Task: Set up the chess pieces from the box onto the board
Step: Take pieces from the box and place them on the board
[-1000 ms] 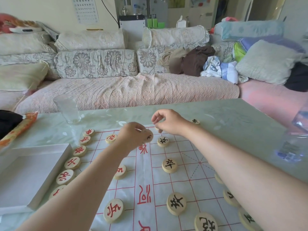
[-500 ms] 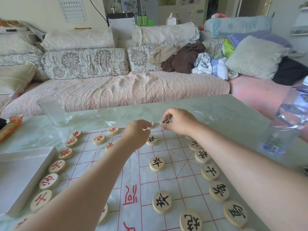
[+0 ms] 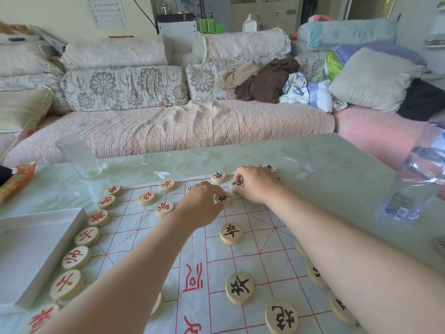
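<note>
Tabletop [image 3: 313, 160] of pale green, glossy material, viewed over the person's two bare forearms. A thin white board [image 3: 197, 261] printed with a red grid and red characters lies flat on it.

Left hand [image 3: 202, 203]: fingers curled, fingertips pinching a black-lettered piece [image 3: 222, 198] over the far part of the board, near its middle. Whether this piece rests on the sheet or is held just clear of it cannot be told.

Right hand [image 3: 255, 184]: thumb and forefinger closed on a second black-lettered piece [image 3: 237, 183], just beyond the first and close to the board's far edge.

A row of red-lettered pieces [image 3: 83, 256] runs along the board's left edge. Other black-lettered pieces [image 3: 231, 233] lie flat on the right half, some partly hidden by the right forearm. The white box [image 3: 29, 249] rests on the table just left of the red row.

A clear tumbler [image 3: 77, 155] stands upright near the table's far left edge. An orange packet [image 3: 16, 179] lies at the left margin, and a clear plastic bottle [image 3: 414, 184], blurred, stands at the right.

Behind the table, a sofa [image 3: 168, 126] with a pink quilted cover and floral back cushions [image 3: 122, 88] spans the room. A heap of clothes [image 3: 265, 80] and loose pillows [image 3: 373, 80] occupy its right end. A pale wall behind carries a printed chart [image 3: 107, 10].
</note>
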